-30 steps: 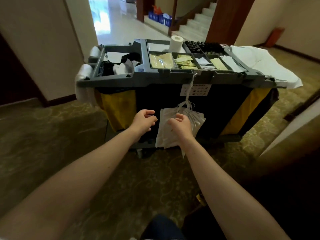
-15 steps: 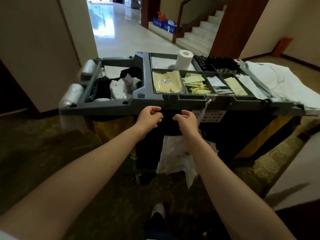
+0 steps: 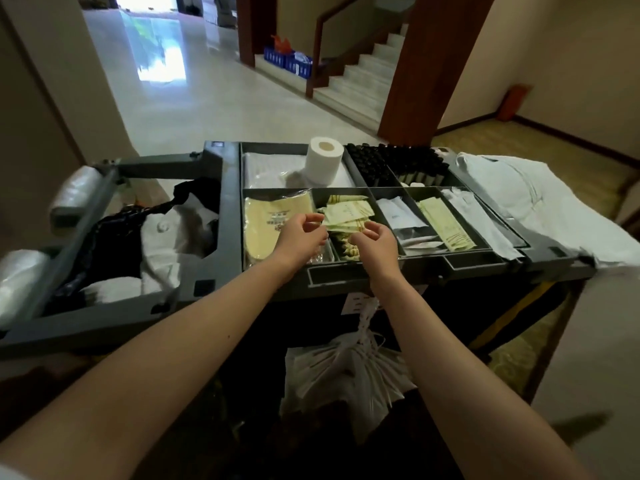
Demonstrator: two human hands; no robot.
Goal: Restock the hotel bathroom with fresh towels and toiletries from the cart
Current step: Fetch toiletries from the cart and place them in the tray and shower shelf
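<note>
While the left hand (image 3: 300, 237) and right hand (image 3: 376, 243) curl over the sachets (image 3: 349, 213), whether either pinches one is unclear.

You're showing two bare arms, hands to forearms.
Your left hand (image 3: 301, 237) and right hand (image 3: 375, 242) are going uncovered; a small dark speck is sitting on your left forearm (image 3: 173, 344), and a white sliver (image 3: 4, 475), perhaps a sleeve, is edging the corner.
</note>
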